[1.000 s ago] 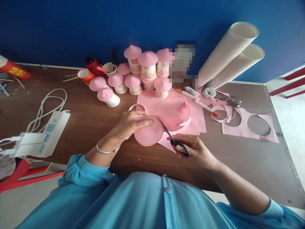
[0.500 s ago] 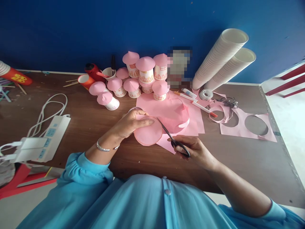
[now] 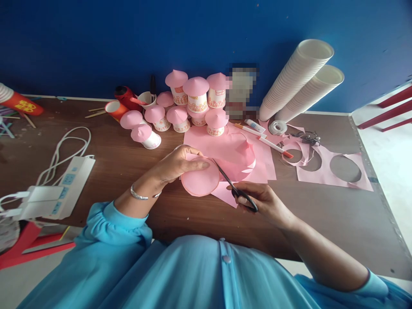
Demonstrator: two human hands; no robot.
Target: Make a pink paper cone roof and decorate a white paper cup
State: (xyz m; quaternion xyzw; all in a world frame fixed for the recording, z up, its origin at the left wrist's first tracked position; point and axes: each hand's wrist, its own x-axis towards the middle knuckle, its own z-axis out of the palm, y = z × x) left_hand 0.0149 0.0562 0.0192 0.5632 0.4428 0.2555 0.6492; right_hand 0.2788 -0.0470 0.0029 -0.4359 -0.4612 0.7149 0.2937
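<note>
Between thumb and fingers my left hand pinches a round piece of pink paper with a darker line along its edge. My right hand grips black-handled scissors, whose blades lie at the upper right edge of the paper circle. How far the blades are parted I cannot tell. Under and behind the hands are pink paper sheets. Beyond them stand several white paper cups with pink cone tops, some with orange drawings on their sides.
Two tall stacks of white paper cups lean at the back right. Nearby lie a tape roll, a marker, a glue tube and pink offcuts with round holes. A power strip with cables is at left.
My left hand and wrist have turned slightly, while the paper circle stays nearly in place. The scissors and my right hand have barely moved.
</note>
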